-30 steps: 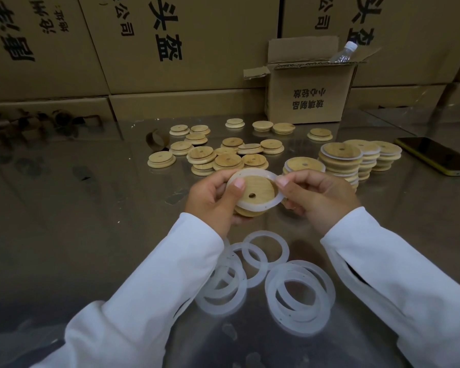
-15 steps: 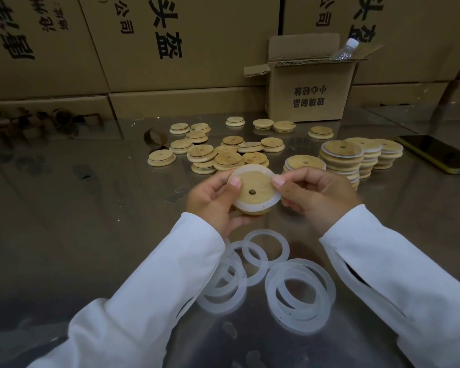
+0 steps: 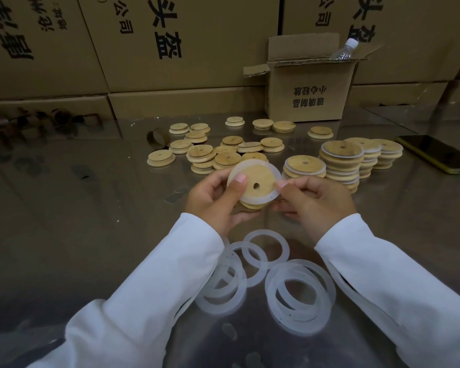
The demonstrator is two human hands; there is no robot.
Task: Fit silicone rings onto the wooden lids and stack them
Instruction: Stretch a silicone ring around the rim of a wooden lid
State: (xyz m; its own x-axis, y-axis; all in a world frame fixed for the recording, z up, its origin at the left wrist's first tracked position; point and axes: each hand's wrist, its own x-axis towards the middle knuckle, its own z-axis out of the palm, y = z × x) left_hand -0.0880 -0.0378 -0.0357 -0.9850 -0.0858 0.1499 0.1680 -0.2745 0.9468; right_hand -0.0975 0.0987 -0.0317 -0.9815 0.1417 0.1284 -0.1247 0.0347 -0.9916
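The lid was held above the table at centre, its plug face tilted toward the camera. A second earlier the ring stood loose and cocked over the plug. It now lay flat round it against the flange, so seating looked nearly complete and stacking was judged the next step. The left hand gripped the lid, thumb on its face. The right hand pinched the ring's right edge. The stacks of ringed lids stood just beyond the right hand, with open table between. Bare lids lay further left, loose rings lay near, and a phone lay far right.
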